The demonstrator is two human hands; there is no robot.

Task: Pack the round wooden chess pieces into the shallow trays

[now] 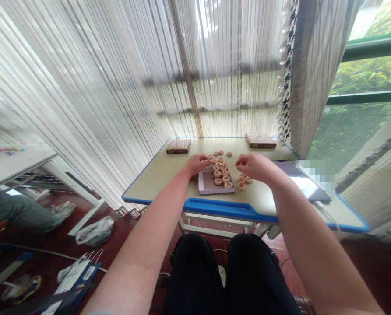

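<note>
A shallow box (206,180) with pale walls lies on the desk and holds round wooden Chinese chess pieces (218,173) in rows toward its right side. My left hand (195,165) is at the box's far left corner, its fingers bent over the edge; the fingertips are close to the pieces. To the right of the box, my right hand (252,166) hovers above loose chess pieces (241,186), some with red characters. Its fingers are curled together, and whatever lies between them is hidden. More loose pieces (229,154) lie beyond the box.
Two flat brown boxes, a left one (178,146) and a right one (261,141), lie along the desk's far edge. A dark-screened tablet (300,179) with a cable is at the right. String curtains hang behind. Another person's leg (24,212) shows by a table at left.
</note>
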